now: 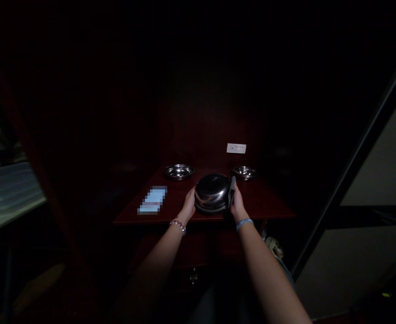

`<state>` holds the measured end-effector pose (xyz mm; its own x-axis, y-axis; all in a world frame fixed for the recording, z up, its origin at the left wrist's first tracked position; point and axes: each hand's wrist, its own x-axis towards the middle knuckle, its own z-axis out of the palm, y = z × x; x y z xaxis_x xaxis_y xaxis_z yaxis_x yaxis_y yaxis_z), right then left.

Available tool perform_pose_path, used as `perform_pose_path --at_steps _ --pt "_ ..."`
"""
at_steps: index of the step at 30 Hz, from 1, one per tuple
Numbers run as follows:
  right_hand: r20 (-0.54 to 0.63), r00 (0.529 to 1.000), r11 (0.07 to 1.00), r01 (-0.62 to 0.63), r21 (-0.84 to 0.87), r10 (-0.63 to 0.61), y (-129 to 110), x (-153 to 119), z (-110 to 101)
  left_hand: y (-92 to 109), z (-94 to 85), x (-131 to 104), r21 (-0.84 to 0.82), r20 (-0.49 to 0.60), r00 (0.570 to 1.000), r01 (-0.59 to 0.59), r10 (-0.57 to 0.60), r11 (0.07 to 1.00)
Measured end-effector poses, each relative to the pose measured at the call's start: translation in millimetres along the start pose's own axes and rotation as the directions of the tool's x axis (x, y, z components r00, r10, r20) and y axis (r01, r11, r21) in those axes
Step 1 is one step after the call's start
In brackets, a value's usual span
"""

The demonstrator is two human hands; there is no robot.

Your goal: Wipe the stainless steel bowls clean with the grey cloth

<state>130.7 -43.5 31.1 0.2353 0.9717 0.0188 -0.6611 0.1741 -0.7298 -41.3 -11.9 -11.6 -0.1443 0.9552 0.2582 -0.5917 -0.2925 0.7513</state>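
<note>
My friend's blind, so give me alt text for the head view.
A person's left hand and right hand hold a shiny metal bowl near the front of a dark red shelf, the right with a gray cloth against it. Farther back are a left dish and a right dish, both metal, and a white wall outlet; a pixelated patch is at left.
</note>
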Motion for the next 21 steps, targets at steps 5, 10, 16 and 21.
perform_pose_path --at_steps 5,10,16,21 --pt "-0.021 1.0 1.0 0.016 -0.011 -0.016 -0.8 -0.9 1.3 0.9 1.4 -1.7 0.006 -0.013 1.0 -0.007 0.007 1.0" --pt "0.023 0.999 0.999 0.045 -0.019 -0.045 2.2 1.6 -0.9 4.1 3.5 -4.1 0.015 0.002 1.0 0.005 -0.005 1.0" --pt "-0.018 1.0 0.998 0.011 -0.061 -0.012 3.6 6.8 -5.0 5.6 4.3 -5.6 0.021 -0.007 1.0 0.021 -0.021 1.0" --pt "-0.029 1.0 0.996 0.0 -0.091 -0.002 10.5 15.6 -14.4 4.3 3.6 -4.8 0.02 -0.013 0.999 0.051 -0.051 0.998"
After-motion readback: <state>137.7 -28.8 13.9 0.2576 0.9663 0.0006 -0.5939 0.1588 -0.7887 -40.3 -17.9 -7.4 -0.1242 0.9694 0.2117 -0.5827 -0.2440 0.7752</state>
